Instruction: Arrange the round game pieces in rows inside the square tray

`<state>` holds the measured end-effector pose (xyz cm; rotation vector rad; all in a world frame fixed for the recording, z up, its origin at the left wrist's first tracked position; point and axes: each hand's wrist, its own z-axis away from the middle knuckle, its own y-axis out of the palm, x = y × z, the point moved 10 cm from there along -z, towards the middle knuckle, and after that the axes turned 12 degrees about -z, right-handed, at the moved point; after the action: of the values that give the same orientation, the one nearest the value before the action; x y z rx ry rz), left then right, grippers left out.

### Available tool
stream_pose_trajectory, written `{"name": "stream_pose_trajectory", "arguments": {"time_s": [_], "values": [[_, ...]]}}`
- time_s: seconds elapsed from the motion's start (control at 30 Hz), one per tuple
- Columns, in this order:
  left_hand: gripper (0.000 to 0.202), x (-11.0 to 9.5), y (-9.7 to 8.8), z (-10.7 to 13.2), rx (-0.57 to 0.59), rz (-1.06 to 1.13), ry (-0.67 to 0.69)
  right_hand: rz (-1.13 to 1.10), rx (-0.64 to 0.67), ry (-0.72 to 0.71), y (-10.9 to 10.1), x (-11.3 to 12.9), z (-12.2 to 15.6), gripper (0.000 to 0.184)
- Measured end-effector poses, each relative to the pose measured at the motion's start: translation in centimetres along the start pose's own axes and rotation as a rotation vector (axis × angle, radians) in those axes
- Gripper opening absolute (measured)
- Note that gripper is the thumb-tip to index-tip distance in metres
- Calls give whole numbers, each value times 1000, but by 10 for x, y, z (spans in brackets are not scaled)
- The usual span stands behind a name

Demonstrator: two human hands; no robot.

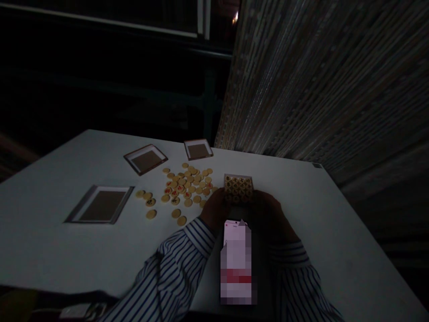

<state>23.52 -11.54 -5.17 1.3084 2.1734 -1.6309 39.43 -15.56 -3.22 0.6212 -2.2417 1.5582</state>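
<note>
Dim light is falling across a white table (50,250), and striped shirt sleeves (181,264) are reaching over it from the near edge. Just nearer than the wooden box (238,188), a smartphone (235,264) with a pixelated screen is lying between the forearms, its long axis pointing toward the box. The left hand (214,208) and right hand (271,219) are closing narrowly around the box's two short ends, holding it, though shadow is hiding the fingers. The box is sitting over the table's middle, its long axis running crosswise, its top packed with rows of round, cream-coloured pieces. Left of the box, loose flat discs (186,185) with red and black characters are scattered in a heap. Beyond and left of it, three brown mats in pale frames (145,159) are lying flat. Right of it, a pleated, woven-looking drape (318,80) is hanging.
</note>
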Motion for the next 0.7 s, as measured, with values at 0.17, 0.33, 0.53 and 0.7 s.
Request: {"name": "stream_pose_trajectory", "arguments": {"time_s": [0.17,0.33,0.53,0.7], "values": [[19,-7,-26,11,-52,-15,-42,-57,-119,-29,-12,0,1,37],[16,-8,-63,38,-35,-72,-54,-84,-163,-102,-13,5,1,33],[17,26,-97,67,-116,-144,-102,-103,-182,-149,-14,18,2,27],[18,60,-124,76,-221,-195,-194,-5,-58,-122,-3,41,-11,19]]}}
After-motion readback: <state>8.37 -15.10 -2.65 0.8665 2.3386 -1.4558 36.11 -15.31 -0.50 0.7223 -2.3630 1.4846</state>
